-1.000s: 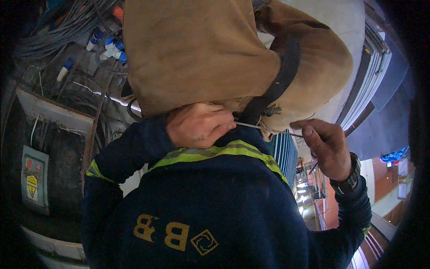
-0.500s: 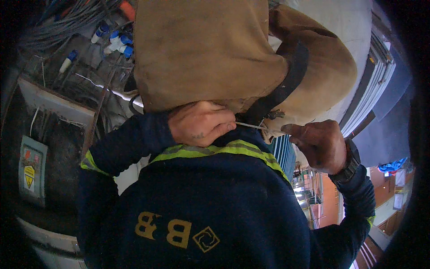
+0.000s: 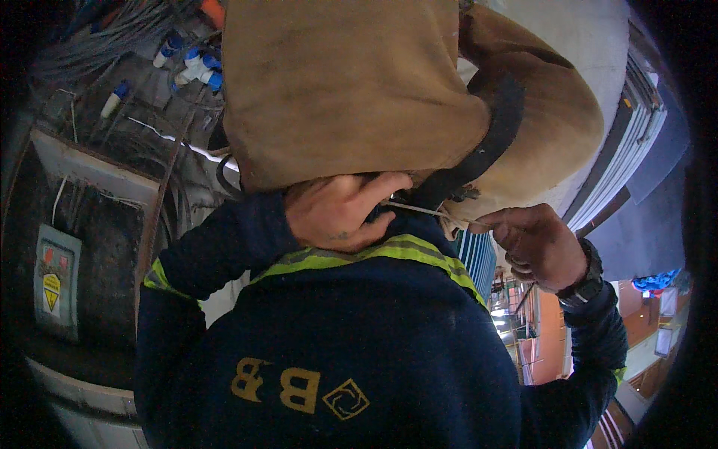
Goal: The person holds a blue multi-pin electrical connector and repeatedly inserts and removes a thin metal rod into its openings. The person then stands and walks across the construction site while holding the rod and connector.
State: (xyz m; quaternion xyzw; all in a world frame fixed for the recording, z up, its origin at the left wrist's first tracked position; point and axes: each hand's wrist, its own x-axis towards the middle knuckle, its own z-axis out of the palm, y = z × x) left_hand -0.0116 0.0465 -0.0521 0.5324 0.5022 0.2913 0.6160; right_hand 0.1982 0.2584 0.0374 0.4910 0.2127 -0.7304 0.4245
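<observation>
A thin pale cord (image 3: 420, 209) runs across my waist, just below the lower-pictured edge of a brown heavy work apron (image 3: 336, 90). My right hand (image 3: 542, 243) pinches the cord between thumb and fingertips and holds it fairly taut. My left hand (image 3: 336, 213) lies at the apron's edge, its thumb and index finger spread apart around the cord's other end; its remaining fingers are partly hidden. Behind the cord a black strap (image 3: 482, 150) crosses the brown cloth. Beneath both hands is my navy jacket (image 3: 336, 314) with a yellow-and-grey reflective band (image 3: 389, 251).
To the left stand an electrical box (image 3: 58, 280) with a yellow warning label, blue-and-white plug connectors (image 3: 198, 71) and coiled grey cables (image 3: 105, 49). White stacked panels (image 3: 624, 165) lean at the right. A dark watch (image 3: 583, 277) sits on my right wrist.
My left thumb and index finger have parted from their pinch on the cord. My right hand has shifted slightly right and still pinches the cord.
</observation>
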